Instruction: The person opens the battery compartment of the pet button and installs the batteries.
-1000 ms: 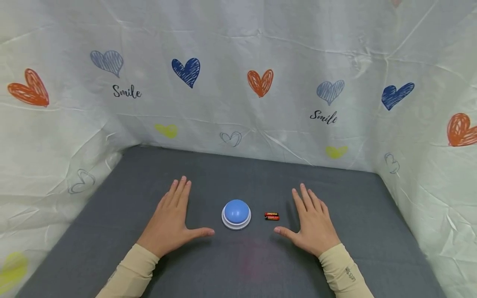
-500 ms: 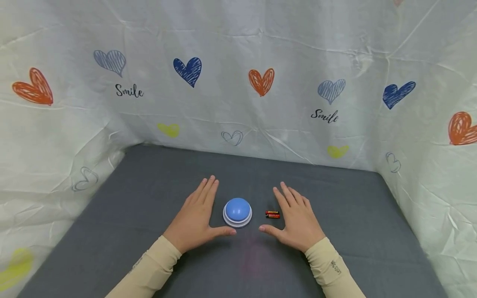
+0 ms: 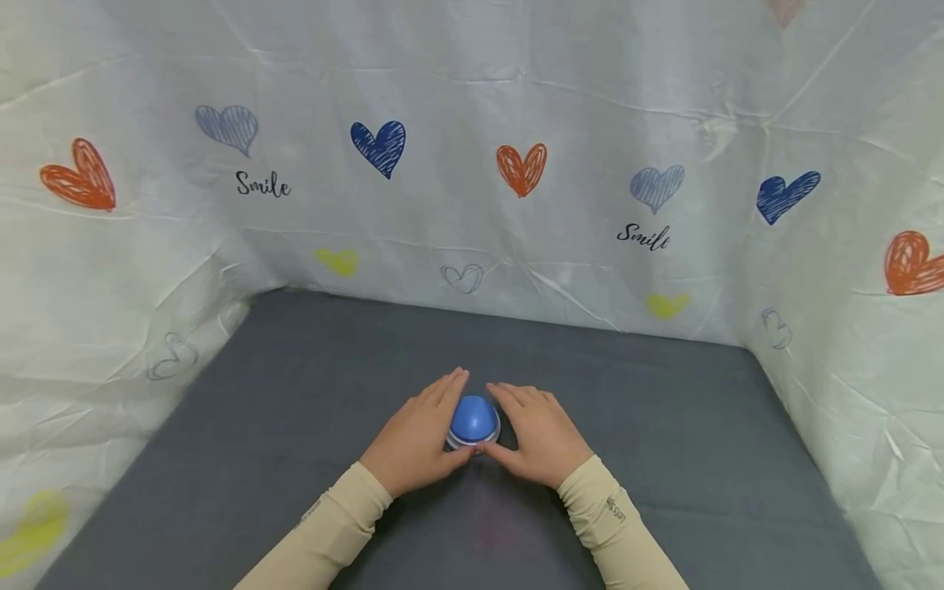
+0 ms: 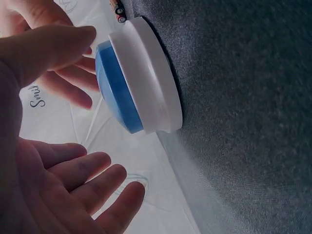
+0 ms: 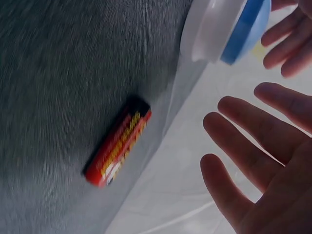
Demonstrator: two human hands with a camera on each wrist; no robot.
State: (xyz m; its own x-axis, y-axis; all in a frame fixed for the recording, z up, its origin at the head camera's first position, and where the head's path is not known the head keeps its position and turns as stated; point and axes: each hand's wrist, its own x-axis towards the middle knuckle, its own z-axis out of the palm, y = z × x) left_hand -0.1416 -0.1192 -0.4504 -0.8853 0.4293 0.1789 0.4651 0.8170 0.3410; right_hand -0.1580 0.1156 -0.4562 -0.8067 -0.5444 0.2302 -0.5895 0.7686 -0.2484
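A round push button with a blue dome and white base stands on the dark grey cloth. My left hand is at its left side and my right hand at its right, fingers extended, thumbs nearly meeting in front. Gaps show between the left fingers and the dome in the left wrist view; the right fingers stand apart from the white base in the right wrist view. Red-and-black batteries lie on the cloth beneath my right hand, hidden from the head view. Their ends show in the left wrist view.
The dark grey table surface spreads around both hands. White sheeting printed with hearts and "Smile" encloses it at the back and both sides.
Both hands have moved inward from either side until they flank the button. My right hand now covers the batteries in the head view. The button stays in place.
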